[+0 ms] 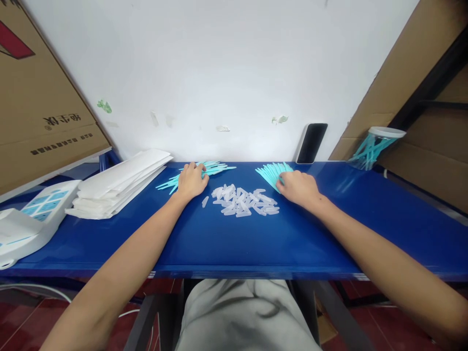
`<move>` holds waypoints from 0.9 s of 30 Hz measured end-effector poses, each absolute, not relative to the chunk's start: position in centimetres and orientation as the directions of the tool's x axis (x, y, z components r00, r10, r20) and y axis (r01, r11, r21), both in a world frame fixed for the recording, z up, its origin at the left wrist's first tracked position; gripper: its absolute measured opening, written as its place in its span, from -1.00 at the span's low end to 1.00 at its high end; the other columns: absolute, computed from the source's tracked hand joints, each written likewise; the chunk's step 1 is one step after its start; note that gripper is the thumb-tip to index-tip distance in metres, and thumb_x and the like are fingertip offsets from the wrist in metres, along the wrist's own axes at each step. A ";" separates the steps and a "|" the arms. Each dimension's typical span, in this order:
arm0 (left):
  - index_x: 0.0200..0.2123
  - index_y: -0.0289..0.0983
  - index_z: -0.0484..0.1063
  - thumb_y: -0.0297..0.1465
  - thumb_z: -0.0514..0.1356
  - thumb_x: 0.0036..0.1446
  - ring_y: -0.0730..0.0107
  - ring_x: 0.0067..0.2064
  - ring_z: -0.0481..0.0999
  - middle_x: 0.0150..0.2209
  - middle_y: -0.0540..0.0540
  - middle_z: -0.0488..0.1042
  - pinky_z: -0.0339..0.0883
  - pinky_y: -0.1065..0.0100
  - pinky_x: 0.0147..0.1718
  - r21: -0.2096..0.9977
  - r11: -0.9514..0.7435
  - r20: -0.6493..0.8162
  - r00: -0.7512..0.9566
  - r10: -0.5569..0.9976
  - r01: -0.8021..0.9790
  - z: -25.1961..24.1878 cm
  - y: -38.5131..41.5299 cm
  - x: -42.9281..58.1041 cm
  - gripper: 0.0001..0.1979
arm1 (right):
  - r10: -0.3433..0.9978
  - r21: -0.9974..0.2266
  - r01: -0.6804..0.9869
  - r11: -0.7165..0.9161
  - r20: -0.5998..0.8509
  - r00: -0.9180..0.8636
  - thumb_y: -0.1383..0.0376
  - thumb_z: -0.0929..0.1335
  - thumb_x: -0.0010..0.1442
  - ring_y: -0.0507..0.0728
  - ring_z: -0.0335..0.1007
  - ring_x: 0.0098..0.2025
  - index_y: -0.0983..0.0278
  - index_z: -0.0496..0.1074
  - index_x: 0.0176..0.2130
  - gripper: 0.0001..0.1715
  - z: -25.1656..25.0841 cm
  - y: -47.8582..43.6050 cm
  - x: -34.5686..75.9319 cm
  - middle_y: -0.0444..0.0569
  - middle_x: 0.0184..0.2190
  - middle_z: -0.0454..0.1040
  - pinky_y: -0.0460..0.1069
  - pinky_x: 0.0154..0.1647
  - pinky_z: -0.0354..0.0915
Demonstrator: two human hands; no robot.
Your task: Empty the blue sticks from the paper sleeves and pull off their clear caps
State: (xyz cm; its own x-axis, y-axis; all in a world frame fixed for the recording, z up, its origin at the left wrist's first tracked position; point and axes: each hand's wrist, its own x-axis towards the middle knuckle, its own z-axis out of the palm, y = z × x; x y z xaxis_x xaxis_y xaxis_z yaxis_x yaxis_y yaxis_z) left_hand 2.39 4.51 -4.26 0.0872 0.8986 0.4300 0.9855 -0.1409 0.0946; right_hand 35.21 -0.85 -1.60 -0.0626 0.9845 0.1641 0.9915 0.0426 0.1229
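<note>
My left hand rests on a loose pile of thin teal plastic sticks, its fingers bent and slightly apart. The pile lies near the wall, its sticks pointing various ways. My right hand has its fingers closed at the lower end of a fan of similar teal sticks; the fingertips are partly hidden. Between and a little nearer than both hands lies a heap of small, translucent whitish caps. One separate cap sits at the heap's left.
A blue table meets a white wall. Leftward are stacked white paper packets and a white device with blue panels. A phone leans on the wall. Farther right, a clear cup with a white rim shows teal sticks inside.
</note>
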 end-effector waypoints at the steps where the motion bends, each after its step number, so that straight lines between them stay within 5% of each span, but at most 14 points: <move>1: 0.05 -0.24 0.48 -0.30 0.07 0.27 -0.12 0.05 0.40 -0.01 -0.30 0.47 0.31 0.05 -0.04 0.064 -0.139 0.409 0.101 0.907 0.988 -4.4 4.6 2.3 -0.65 | 0.983 0.117 0.993 0.034 0.174 -0.055 0.22 0.18 0.36 0.33 0.54 -0.20 0.33 0.57 -0.22 -0.57 -1.6 -0.9 35.1 0.21 -0.25 0.58 0.05 -0.30 0.27; 11: 0.21 -0.22 0.38 -0.23 0.06 0.32 -0.14 0.08 0.40 0.02 -0.31 0.49 0.29 0.01 0.00 0.033 -0.174 0.347 0.152 0.926 0.984 -4.3 4.5 2.5 -0.55 | 0.972 -0.059 0.994 0.089 0.221 -0.074 0.25 0.24 0.30 0.26 0.52 -0.19 0.17 0.61 -0.12 -0.64 -1.9 -1.3 34.0 0.05 -0.23 0.63 0.02 -0.34 0.23; 17: 0.00 -0.20 0.56 -0.29 0.03 0.34 -0.07 -0.01 0.46 -0.08 -0.26 0.53 0.31 0.06 -0.09 0.045 -0.213 0.391 0.179 0.903 0.976 -4.4 4.7 2.5 -0.65 | 0.966 -0.217 0.971 0.097 0.254 -0.040 0.14 0.38 0.17 0.21 0.47 -0.28 0.14 0.62 -0.29 -0.78 -1.9 -1.7 33.2 -0.06 -0.43 0.57 -0.01 -0.39 0.15; 20: -0.10 -0.24 0.57 -0.32 0.03 0.34 -0.04 -0.04 0.47 -0.15 -0.25 0.54 0.31 0.08 -0.09 0.080 -0.230 0.475 0.166 0.864 0.970 -4.5 4.9 2.5 -0.69 | 0.949 -0.345 0.929 0.137 0.314 -0.023 0.04 0.39 0.13 0.16 0.41 -0.35 0.20 0.55 -0.46 -0.68 -1.8 -2.0 33.0 -0.07 -0.51 0.52 -0.01 -0.41 0.11; 24: -0.12 -0.24 0.51 -0.32 0.07 0.33 0.13 -0.13 0.49 -0.23 -0.17 0.53 0.31 0.16 -0.07 0.269 -0.391 0.660 0.127 0.740 0.880 -3.7 4.2 3.4 -0.76 | 0.910 -0.425 0.845 0.325 0.384 -0.156 0.13 0.29 0.25 0.06 0.25 -0.52 0.25 0.43 -0.53 -0.60 -2.2 -2.2 33.0 -0.14 -0.65 0.35 -0.02 -0.43 0.08; 27: -0.13 -0.22 0.44 -0.25 0.14 0.30 0.34 -0.32 0.47 -0.34 -0.05 0.50 0.34 0.31 -0.24 0.588 -0.545 0.688 -0.014 0.726 0.597 -2.5 2.7 5.5 -0.81 | 0.870 -0.472 0.744 0.473 0.381 -0.312 0.11 0.24 0.34 0.04 0.21 -0.54 0.27 0.47 -0.45 -0.56 -2.5 -2.3 32.8 -0.17 -0.65 0.33 -0.03 -0.40 0.10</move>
